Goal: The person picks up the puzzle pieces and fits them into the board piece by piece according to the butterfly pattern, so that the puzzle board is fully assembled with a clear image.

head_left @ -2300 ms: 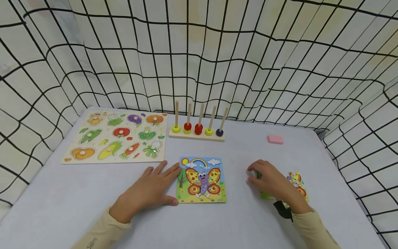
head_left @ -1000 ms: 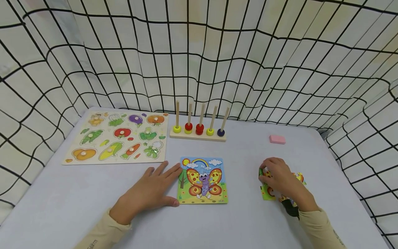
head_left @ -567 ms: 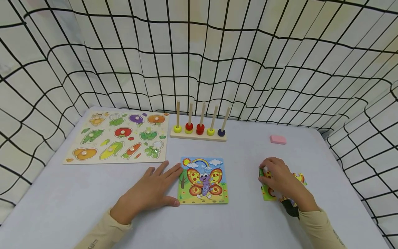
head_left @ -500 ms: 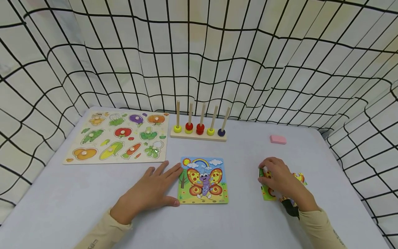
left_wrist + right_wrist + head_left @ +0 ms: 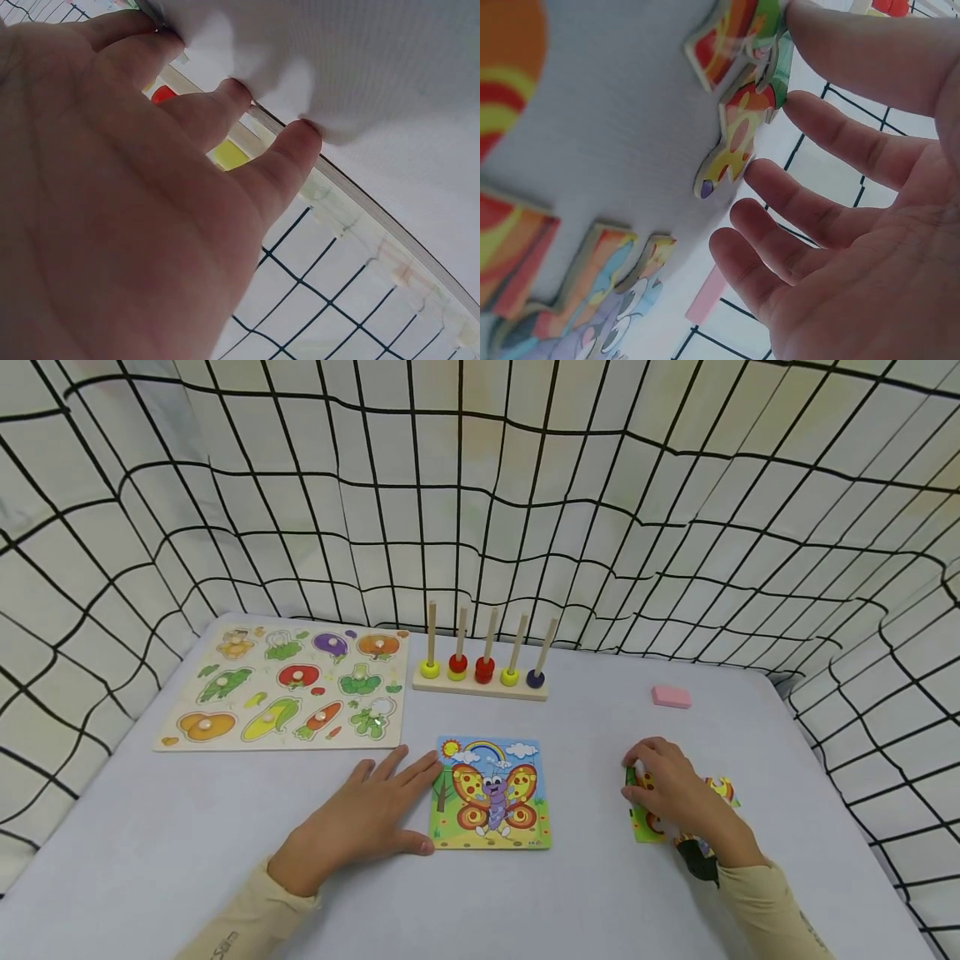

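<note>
My left hand point(image 5: 360, 822) lies flat with fingers spread. Its fingertips and thumb are at the left edge of a square butterfly picture board point(image 5: 493, 793). Off to the right, thumb and index finger of my right hand point(image 5: 671, 787) pinch the edge of a puzzle piece point(image 5: 739, 131) with yellow, red and green print. A second wing piece point(image 5: 720, 45) lies close against it in the right wrist view. Below the hand sits a green-edged piece point(image 5: 647, 828); further pieces, such as a yellow wing piece point(image 5: 722, 788), are partly hidden by the hand and wrist.
A vegetable peg puzzle point(image 5: 281, 689) lies at the back left. Beside it stands a wooden peg stacker point(image 5: 480, 687) with coloured rings. A pink block point(image 5: 671, 697) is at the back right. Black netting point(image 5: 457, 510) encloses the far side and both sides of the white table.
Since the first frame, my right hand has shifted slightly right and brought thumb and index finger onto the puzzle piece. It has held nearly still since. The left hand stays in place.
</note>
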Demonstrator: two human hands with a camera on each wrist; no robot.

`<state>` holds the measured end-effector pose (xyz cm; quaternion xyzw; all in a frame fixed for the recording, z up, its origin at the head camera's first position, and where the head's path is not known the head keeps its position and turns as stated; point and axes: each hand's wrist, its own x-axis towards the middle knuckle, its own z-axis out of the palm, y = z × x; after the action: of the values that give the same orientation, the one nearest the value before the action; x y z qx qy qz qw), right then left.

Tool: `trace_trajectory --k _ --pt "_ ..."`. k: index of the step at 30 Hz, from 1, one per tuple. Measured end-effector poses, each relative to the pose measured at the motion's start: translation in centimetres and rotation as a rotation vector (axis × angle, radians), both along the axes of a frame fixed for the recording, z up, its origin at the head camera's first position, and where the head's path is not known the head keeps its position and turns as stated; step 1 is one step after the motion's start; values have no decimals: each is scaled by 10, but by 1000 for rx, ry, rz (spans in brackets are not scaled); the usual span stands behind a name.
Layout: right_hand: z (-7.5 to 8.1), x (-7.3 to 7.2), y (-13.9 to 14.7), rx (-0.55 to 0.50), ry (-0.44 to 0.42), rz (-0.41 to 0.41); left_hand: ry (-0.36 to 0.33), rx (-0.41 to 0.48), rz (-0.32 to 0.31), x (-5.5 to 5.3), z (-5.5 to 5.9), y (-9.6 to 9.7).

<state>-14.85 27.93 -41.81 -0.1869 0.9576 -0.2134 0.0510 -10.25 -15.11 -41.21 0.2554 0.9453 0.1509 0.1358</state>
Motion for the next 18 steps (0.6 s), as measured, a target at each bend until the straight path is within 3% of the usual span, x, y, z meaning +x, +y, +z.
trace_trajectory --k 18 --pt "-3 3 0 6 80 10 -18 -7 10 -1 0 1"
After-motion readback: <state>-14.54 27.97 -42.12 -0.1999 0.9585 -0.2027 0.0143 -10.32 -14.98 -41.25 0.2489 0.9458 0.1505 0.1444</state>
